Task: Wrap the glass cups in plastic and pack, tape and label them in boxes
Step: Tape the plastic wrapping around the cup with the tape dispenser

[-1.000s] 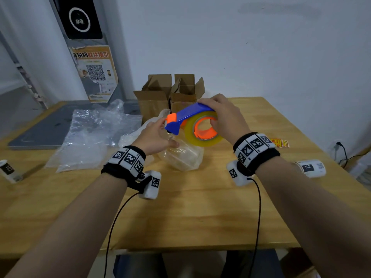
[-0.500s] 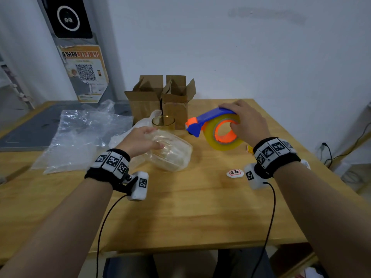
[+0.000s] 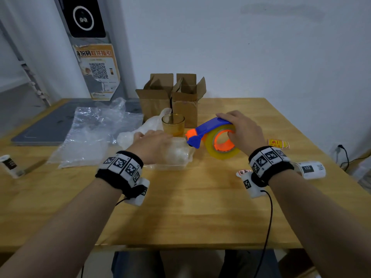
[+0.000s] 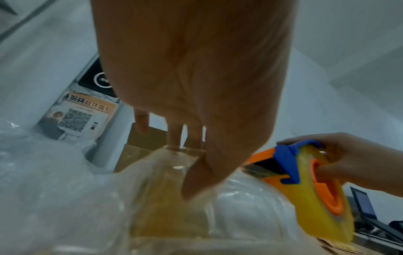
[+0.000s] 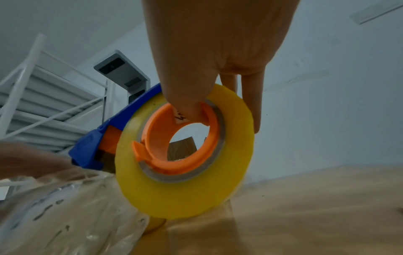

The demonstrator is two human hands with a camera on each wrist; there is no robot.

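Observation:
A glass cup wrapped in clear plastic (image 3: 178,159) lies on the wooden table (image 3: 200,207). My left hand (image 3: 154,145) rests on top of it, fingers fairly straight, and in the left wrist view the thumb (image 4: 196,181) presses into the plastic wrap (image 4: 170,203). My right hand (image 3: 243,131) grips a blue and orange tape dispenser (image 3: 216,141) holding a yellowish roll. The thumb is inside the orange core (image 5: 185,138), with the fingers over the top. The dispenser's nose sits just right of the bundle. A bare amber glass cup (image 3: 173,125) stands behind it.
Two open cardboard boxes (image 3: 154,103) (image 3: 186,105) stand at the back. Loose plastic sheets (image 3: 90,137) lie left on a grey mat (image 3: 40,129). Yellow labels (image 3: 279,143), a round sticker (image 3: 242,172) and a label roll (image 3: 309,169) lie to the right, and another roll (image 3: 10,165) at far left.
The dispenser swung away to the right, then came back low beside the bundle. My left hand went from gripping the wrapped cup to lying flat on it.

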